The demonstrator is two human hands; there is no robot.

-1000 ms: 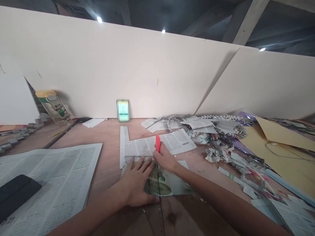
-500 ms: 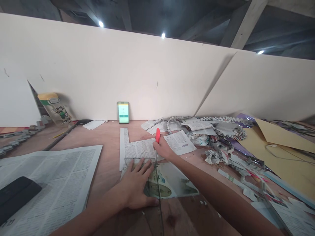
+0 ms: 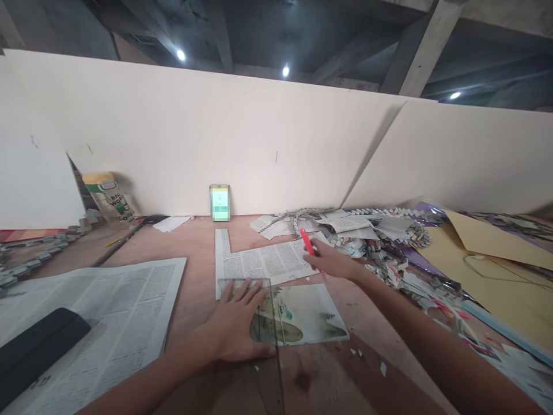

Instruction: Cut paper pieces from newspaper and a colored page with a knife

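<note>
Flat and fingers spread, the left hand (image 3: 239, 323) presses a clear ruler (image 3: 263, 323) onto the newspaper (image 3: 276, 262), while the right hand (image 3: 330, 262), reaching forward, clenches a red cutter (image 3: 307, 241) whose blade end is hidden, its long axis tilting up-left.

I'm looking across a reddish-brown wooden tabletop (image 3: 194, 242) that runs back to pale cream boards (image 3: 216, 132) standing upright as a wall; a second board (image 3: 466, 155) angles in on my right. Above them the ceiling (image 3: 259, 29) is dark, crossed by beams (image 3: 410, 52), with three small round lights (image 3: 285, 71) glowing.
</note>
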